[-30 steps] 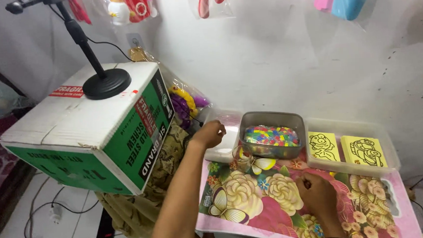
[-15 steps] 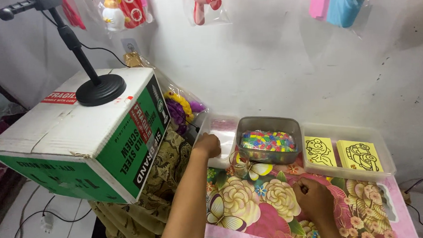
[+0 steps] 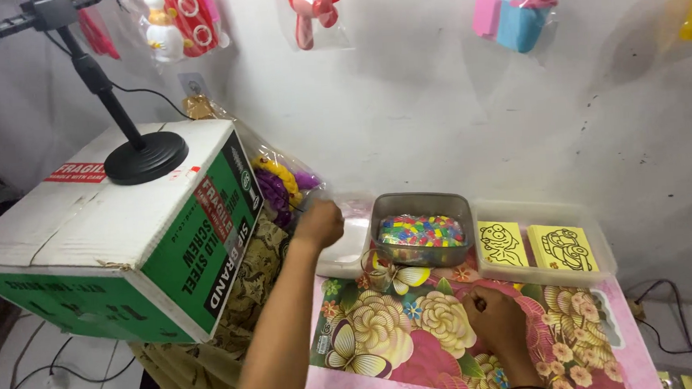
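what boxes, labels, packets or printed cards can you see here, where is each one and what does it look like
Cardboard box: left of the table, large, white top, green sides with printing, a black stand base on it.
Red label: rectangular sticker on the box top.
Red side label: slanted strip on the green face.
Yellow cards: two squares with black line drawings, in the clear tray at right.
Toy packets: clear bags hung on the wall, colourful toys inside.
Left hand reaches beside the box.

A low table covered with a pink floral cloth carried a metal tin of coloured beads. Beside the tin sat a clear tray holding two yellow picture cards. A clear plastic bag lay at the tin's other side.
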